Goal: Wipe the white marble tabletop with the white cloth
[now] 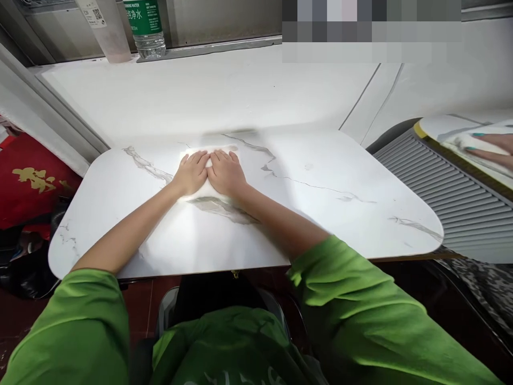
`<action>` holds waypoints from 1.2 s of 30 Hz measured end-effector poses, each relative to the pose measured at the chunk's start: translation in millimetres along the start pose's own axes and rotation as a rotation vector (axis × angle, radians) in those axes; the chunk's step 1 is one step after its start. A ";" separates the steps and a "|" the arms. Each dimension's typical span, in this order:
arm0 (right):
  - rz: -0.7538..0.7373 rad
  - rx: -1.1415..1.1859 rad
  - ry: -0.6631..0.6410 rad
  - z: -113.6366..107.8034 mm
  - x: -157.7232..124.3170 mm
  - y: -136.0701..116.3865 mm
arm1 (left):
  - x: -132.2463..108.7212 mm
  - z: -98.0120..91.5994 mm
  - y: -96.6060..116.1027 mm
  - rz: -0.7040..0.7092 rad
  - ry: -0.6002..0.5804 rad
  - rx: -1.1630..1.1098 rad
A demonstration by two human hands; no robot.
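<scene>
Both palms are down, side by side, on a bright white, soft-looking piece like a cloth [208, 191] lying on the marble-patterned table [340, 224]. My left hand [191, 172] rests flat with its fingers stretched toward the wall. Beside it, my right hand [225, 172] lies flat in the same way, the thumbs almost meeting. Neither hand wraps its fingers round anything. The palms and fingers cover much of the white piece, and glare washes out its edges, so its exact kind is unclear.
On the ledge behind stand a water bottle with a green label [149, 29] and a translucent cup [110, 32]. A white wall [224, 91] borders the table. At right, another person's hand [495, 147] rests on white material beyond a ribbed grey panel [452, 182]. A red bag [34, 176] sits left.
</scene>
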State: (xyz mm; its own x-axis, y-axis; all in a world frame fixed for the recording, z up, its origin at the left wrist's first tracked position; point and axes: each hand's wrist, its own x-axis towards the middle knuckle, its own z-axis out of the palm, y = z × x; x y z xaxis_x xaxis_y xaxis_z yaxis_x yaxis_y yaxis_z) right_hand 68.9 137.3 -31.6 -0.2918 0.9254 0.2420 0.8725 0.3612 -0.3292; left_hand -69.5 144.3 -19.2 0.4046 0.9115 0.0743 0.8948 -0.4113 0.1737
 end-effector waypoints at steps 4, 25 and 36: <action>-0.002 0.004 0.013 7.6 37.4 14.0 | 36.3 2.4 -17.9 0.007 0.025 0.001; -0.037 -0.006 0.037 13.6 78.3 35.4 | 80.6 6.5 -39.0 -0.032 0.070 -0.032; -0.039 -0.022 0.022 3.4 -7.3 -4.6 | -14.4 -3.7 -4.6 -0.023 -0.002 -0.023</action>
State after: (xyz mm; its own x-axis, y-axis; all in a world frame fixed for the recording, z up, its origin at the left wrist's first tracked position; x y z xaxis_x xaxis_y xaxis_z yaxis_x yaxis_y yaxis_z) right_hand 65.7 129.3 -34.8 -0.3175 0.9076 0.2748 0.8691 0.3944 -0.2985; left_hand -80.1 133.0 -17.5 0.3842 0.9208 0.0679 0.8994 -0.3899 0.1975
